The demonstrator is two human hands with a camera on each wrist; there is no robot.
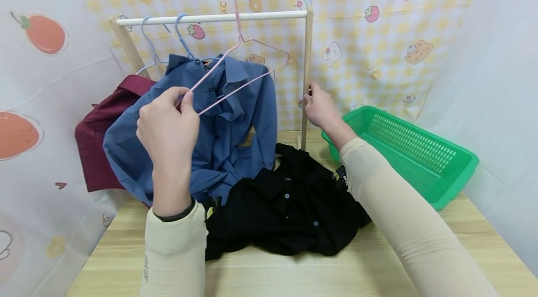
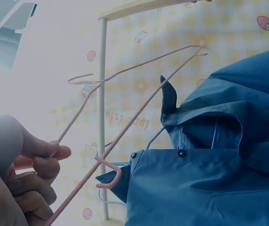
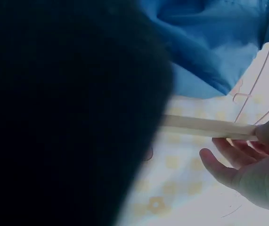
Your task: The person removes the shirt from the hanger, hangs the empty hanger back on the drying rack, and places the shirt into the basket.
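Note:
My left hand (image 1: 170, 126) pinches one corner of a bare pink clothes hanger (image 1: 239, 31) between thumb and fingers. The hanger's hook points up and overlaps the rack's white rail (image 1: 269, 16) in the head view. In the left wrist view the hanger (image 2: 139, 113) slants in front of a blue shirt (image 2: 186, 188). With thumb on one side and fingers on the other, my right hand (image 1: 321, 108) grips the rack's right wooden post (image 1: 307, 54). A black shirt (image 1: 290, 213) lies rumpled on the table below both hands.
The blue shirt (image 1: 218, 133) hangs on a blue hanger (image 1: 180, 38) from the rail, its lower part bunched near the table. Left of it hangs a maroon garment (image 1: 98, 143). A green basket (image 1: 466, 164) stands at the right on the wooden table (image 1: 286, 278).

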